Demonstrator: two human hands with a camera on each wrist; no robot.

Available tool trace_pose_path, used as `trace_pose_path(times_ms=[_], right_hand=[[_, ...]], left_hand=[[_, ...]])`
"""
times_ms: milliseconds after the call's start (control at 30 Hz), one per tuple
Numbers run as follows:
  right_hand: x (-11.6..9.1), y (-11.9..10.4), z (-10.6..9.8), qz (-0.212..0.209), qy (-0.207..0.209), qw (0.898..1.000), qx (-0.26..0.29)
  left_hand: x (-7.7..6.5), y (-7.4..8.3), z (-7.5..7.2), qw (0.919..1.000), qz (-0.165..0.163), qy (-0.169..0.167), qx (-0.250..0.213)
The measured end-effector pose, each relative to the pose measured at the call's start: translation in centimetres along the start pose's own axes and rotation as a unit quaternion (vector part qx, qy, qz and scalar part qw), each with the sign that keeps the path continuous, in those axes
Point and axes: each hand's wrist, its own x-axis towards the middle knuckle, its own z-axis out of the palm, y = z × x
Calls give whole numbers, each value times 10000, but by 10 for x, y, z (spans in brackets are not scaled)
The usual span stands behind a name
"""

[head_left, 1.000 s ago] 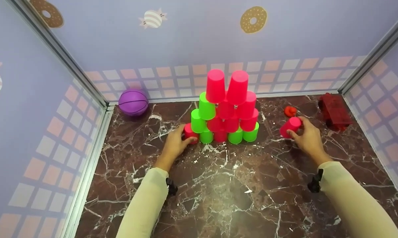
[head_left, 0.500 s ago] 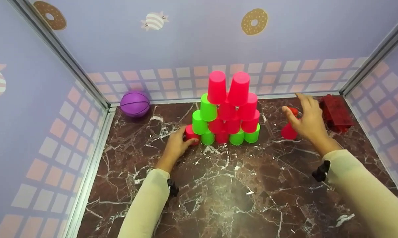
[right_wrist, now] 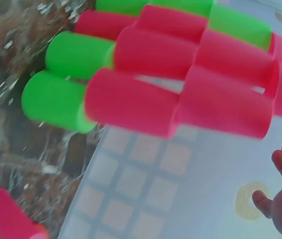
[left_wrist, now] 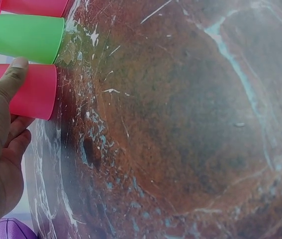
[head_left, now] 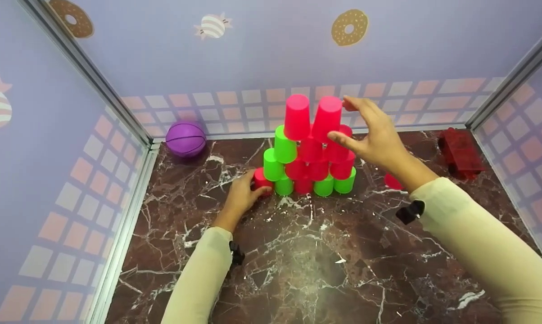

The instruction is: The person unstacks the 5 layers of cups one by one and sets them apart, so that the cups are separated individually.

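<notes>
A pyramid of upside-down pink and green cups stands before the back wall, with two pink cups side by side on top. My left hand (head_left: 241,195) grips the pink cup (head_left: 263,177) at the left end of the bottom row, thumb in front; in the left wrist view a green cup (left_wrist: 26,39) sits beside it. Up at the top right pink cup (head_left: 328,117), my right hand (head_left: 377,132) is spread, its thumb overlapping that cup in the head view. The right wrist view shows a gap between this hand and the cups.
A loose pink cup (head_left: 392,182) is partly hidden behind the right forearm. At the back left lies a purple ball (head_left: 185,140), at the right a see-through red boxy object (head_left: 461,153). Patterned walls (head_left: 271,58) enclose the dark marbled tabletop (head_left: 307,270).
My right hand let go of the loose pink cup, rose, and moved left to the top of the pyramid. The left hand stays on its cup.
</notes>
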Motion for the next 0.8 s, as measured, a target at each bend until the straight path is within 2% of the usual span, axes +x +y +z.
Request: trace_pose_path(times_ms=[100,333,533,800], right_hand=[[6,-7,4,-21,2,10000,7],[8,-8,7,-196,236,9994,158],[7,-3,-2,8,503,9980,378],[0,14,-19,102,685,9973,241]], left_hand=[[1,0,0,10000,39,5,-3],[0,0,-3,9999,37,-28,103],[-1,-3,0,9999,30,-13,99],[1,-2,-1,9999,17,55,151]])
